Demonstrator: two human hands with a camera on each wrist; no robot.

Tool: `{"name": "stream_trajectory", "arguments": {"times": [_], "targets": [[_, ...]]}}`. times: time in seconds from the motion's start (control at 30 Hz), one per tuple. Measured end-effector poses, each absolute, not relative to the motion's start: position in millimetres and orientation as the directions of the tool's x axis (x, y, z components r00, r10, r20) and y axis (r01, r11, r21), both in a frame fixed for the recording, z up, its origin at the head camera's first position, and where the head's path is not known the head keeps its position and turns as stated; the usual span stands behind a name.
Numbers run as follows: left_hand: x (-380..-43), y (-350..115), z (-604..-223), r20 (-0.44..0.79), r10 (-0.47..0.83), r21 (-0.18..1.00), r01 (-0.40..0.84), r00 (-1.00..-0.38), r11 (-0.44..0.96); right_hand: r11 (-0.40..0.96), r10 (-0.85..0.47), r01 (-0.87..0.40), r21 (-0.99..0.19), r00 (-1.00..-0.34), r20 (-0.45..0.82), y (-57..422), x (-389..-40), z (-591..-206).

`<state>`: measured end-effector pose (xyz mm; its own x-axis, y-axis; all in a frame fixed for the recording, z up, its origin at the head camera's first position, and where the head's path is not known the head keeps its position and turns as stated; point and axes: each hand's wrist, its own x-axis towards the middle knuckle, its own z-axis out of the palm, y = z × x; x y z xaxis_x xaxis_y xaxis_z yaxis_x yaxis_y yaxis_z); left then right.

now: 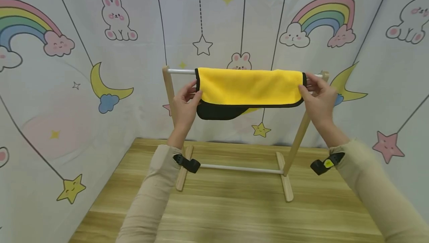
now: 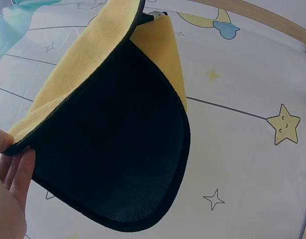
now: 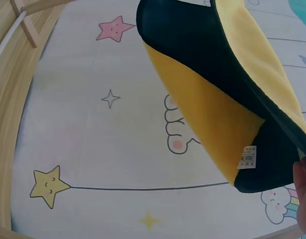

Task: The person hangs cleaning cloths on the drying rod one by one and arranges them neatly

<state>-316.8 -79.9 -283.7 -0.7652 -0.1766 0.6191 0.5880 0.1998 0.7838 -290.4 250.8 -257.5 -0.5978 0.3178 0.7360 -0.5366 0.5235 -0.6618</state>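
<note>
A yellow towel (image 1: 249, 87) with a black border and a dark other side hangs over the top rod (image 1: 181, 71) of a small wooden rack. Its dark back part (image 1: 219, 111) dips below the front edge at the left. My left hand (image 1: 186, 103) pinches the towel's left side between thumb and fingers. At the opposite side my right hand (image 1: 317, 95) pinches the right edge. In the left wrist view the dark face (image 2: 118, 134) of the towel shows beneath a yellow fold. A white label (image 3: 247, 157) is visible on the towel in the right wrist view.
The rack stands on a wood-grain surface (image 1: 228, 205), with a wooden post (image 1: 298, 142) at each side and a low white crossbar (image 1: 241, 169). White fabric (image 1: 151, 19) printed with rainbows, rabbits and stars encloses the back and sides.
</note>
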Motion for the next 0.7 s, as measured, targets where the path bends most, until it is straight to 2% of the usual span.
{"name": "stream_trajectory", "arguments": {"times": [0.13,0.23,0.43,0.7], "targets": [[-318,-81,-290,0.609,-0.177,0.793,0.585,-0.773,0.170,0.493,0.291,-0.540,-0.682,-0.637,0.714,249,-286,-272],[-313,-80,-290,0.600,-0.168,0.800,0.582,-0.782,0.149,0.458,0.273,-0.572,-0.680,-0.638,0.720,245,-280,-276],[-293,-76,-273,0.610,-0.177,0.791,0.581,-0.772,0.192,0.437,0.281,-0.607,-0.664,-0.609,0.742,234,-266,-261],[-294,-78,-282,0.602,-0.176,0.798,0.584,-0.779,0.150,0.440,0.291,-0.574,-0.691,-0.637,0.714,234,-263,-268]]}}
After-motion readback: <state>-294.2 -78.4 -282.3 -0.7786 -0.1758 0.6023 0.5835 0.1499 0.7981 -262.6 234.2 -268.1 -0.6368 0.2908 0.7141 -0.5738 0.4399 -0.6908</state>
